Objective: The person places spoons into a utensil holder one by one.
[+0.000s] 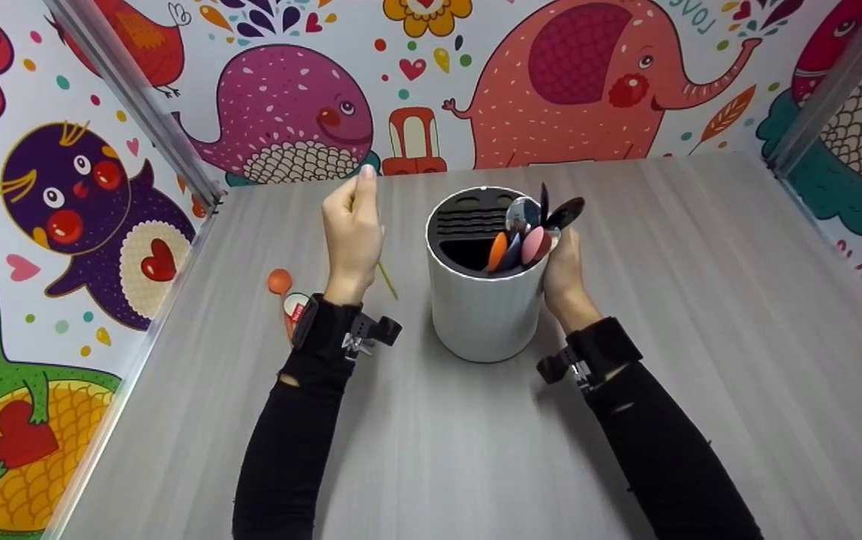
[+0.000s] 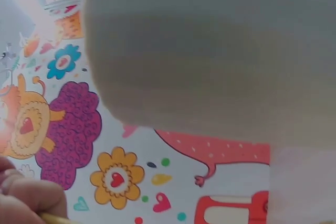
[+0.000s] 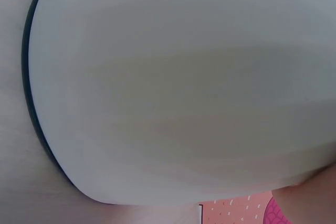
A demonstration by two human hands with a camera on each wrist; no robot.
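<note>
A tall white utensil holder (image 1: 485, 315) with a black slotted top (image 1: 468, 221) stands in the middle of the table. Several utensils stick up from the right of its top, among them a metal spoon (image 1: 523, 214), a black spoon (image 1: 567, 213), and orange (image 1: 497, 251) and pink (image 1: 533, 244) pieces. My right hand (image 1: 566, 274) grips the holder's right side near the rim, its fingertips hidden. Left of the holder, my left hand (image 1: 353, 236) is raised with curled fingers, holding a thin yellow stick (image 1: 388, 280) that pokes out below it.
An orange spoon (image 1: 279, 282) and a small white round item with a red label (image 1: 296, 306) lie on the table (image 1: 431, 450) by my left wrist, which partly covers them. Printed cartoon walls (image 1: 415, 90) close off the back and sides.
</note>
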